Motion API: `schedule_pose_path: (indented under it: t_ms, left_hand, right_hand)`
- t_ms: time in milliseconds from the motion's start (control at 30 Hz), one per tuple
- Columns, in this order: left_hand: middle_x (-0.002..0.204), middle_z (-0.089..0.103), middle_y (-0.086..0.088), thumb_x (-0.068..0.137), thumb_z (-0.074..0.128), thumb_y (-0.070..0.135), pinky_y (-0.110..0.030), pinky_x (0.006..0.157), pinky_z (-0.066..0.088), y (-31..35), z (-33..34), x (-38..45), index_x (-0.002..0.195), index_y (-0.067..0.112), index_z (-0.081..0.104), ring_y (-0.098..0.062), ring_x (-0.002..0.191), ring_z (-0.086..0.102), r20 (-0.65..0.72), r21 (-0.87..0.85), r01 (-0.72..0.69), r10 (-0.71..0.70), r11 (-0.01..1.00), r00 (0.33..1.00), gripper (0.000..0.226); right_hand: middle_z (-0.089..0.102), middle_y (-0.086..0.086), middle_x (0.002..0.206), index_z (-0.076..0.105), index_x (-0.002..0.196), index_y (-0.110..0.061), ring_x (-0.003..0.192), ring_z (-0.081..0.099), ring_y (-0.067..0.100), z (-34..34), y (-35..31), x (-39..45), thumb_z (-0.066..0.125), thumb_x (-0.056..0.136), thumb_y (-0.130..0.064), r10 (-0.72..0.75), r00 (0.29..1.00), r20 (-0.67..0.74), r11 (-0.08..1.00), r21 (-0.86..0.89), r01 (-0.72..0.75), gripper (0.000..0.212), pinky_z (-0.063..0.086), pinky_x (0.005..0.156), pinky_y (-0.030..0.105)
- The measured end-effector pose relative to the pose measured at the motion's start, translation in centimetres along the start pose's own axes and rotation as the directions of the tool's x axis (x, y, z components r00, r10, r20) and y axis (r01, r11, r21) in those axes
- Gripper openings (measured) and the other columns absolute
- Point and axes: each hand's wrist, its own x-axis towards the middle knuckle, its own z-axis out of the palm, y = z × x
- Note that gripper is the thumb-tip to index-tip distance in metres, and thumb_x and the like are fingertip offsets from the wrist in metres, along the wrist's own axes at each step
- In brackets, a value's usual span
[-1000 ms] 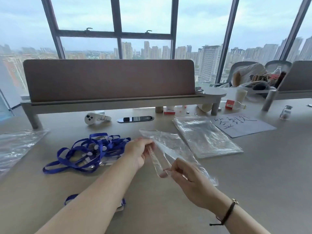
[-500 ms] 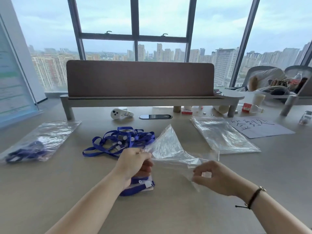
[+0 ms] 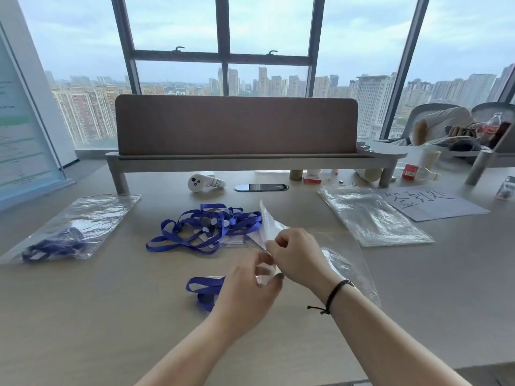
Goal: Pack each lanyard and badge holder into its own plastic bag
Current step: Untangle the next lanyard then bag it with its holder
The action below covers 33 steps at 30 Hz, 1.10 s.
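Observation:
Both hands meet over the middle of the table on one clear plastic bag [image 3: 345, 263]. My right hand [image 3: 298, 256] pinches its edge from above, and my left hand [image 3: 248, 293] pinches it from below, fingers close together. The bag trails off to the right and one corner sticks up behind my right hand. A single blue lanyard with its badge holder [image 3: 204, 286] lies just left of my left hand, partly hidden by it. A tangled pile of blue lanyards [image 3: 203, 227] lies farther back.
A filled bag with a lanyard inside [image 3: 72, 229] lies at the left. A stack of empty bags [image 3: 370, 215] lies at the right beside a written sheet [image 3: 429, 201]. A brown divider on a raised shelf [image 3: 237, 126] runs across the back.
My hands have come together from apart, both now pinching the bag at one spot. The bag has dropped lower and to the right. The view has shifted left.

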Motion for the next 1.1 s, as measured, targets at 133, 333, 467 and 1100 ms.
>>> schedule_pose_path:
  t_ms: [133,333,467,1100]
  left_hand:
    - [0.129,0.062,0.01,0.089,0.073,0.017,-0.017,0.088,0.053,-0.2,-1.2,0.8,0.129,0.024,0.052,0.001,0.116,0.061,0.196,-0.467,0.153,-0.067,0.871,0.978,0.045]
    - [0.099,0.077,-0.008,0.097,0.061,0.022,-0.03,0.072,0.059,0.3,-1.6,2.2,0.115,0.015,0.066,-0.016,0.087,0.074,0.16,-0.511,0.273,-0.222,0.815,0.962,0.02]
    - [0.087,0.076,-0.017,0.097,0.063,0.022,-0.052,0.079,0.061,0.2,-1.5,2.5,0.095,0.01,0.073,-0.031,0.078,0.073,0.099,-0.376,0.232,-0.21,0.897,0.973,0.016]
    - [0.072,0.07,-0.02,0.082,0.081,0.013,-0.036,0.057,0.057,0.5,-1.7,2.5,0.074,0.001,0.067,-0.02,0.059,0.066,0.119,-0.466,0.313,-0.292,0.827,0.949,0.02]
  right_hand:
    - [0.044,-0.004,0.051,0.043,0.053,-0.016,0.048,0.036,0.01,0.3,0.9,-0.6,0.062,0.088,-0.035,-0.053,0.999,0.012,0.996,0.066,0.052,0.044,0.032,0.05,0.029]
    - [0.059,-0.018,0.061,0.053,0.063,-0.026,0.053,0.049,0.003,0.5,1.8,-3.0,0.067,0.083,-0.051,-0.174,0.977,0.126,0.983,0.087,0.164,0.035,0.038,0.052,0.017]
    - [0.06,-0.024,0.065,0.059,0.07,-0.028,0.057,0.051,0.002,0.3,1.7,-4.0,0.068,0.084,-0.052,-0.24,0.951,0.195,0.971,0.063,0.232,0.029,0.039,0.055,0.015]
    - [0.062,-0.01,0.065,0.054,0.064,-0.028,0.062,0.056,0.006,1.3,1.7,-4.9,0.069,0.07,-0.052,-0.085,0.996,-0.035,0.995,0.049,0.087,0.029,0.04,0.054,0.022]
